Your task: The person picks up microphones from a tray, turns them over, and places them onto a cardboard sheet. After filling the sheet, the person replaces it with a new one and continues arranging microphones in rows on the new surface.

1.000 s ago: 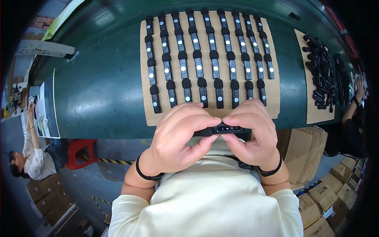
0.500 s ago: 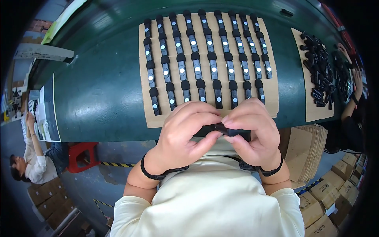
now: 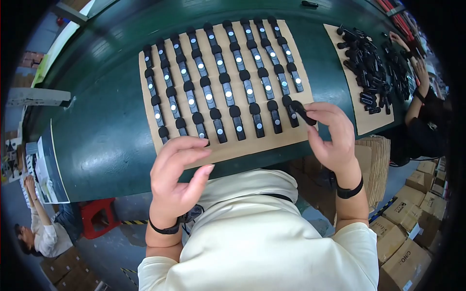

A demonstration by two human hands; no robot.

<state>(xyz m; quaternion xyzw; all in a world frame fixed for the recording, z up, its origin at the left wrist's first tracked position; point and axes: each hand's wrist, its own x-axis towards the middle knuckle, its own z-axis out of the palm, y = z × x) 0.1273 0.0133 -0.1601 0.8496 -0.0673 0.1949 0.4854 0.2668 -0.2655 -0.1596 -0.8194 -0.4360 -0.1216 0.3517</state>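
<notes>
- At the far left, a person in a white top (image 3: 51, 238) is beside a red stool (image 3: 87, 212).
- Next comes the dark green worktop (image 3: 104, 145), spanning most of the view.
- Left of centre, the wearer's left hand (image 3: 172, 179) is raised near the bottom left corner of a cardboard sheet (image 3: 242, 147); its grip is spread, thumb well apart from the fingers, with nothing held.
- Across the middle, that sheet carries four rows of slim black devices (image 3: 227, 93), each with a dark rounded cap and a pale round spot.
- Right of centre, the right hand (image 3: 337, 140) has its grip pinching one black piece (image 3: 303, 114) between thumb and fingers, above the sheet's lower right corner; whether it touches the nearest device is unclear.
- Farther right, a second cardboard sheet (image 3: 370, 124) bears a jumbled heap of black items (image 3: 366, 68).
- At the far right, a co-worker's hand (image 3: 421, 72) is near that heap.
</notes>
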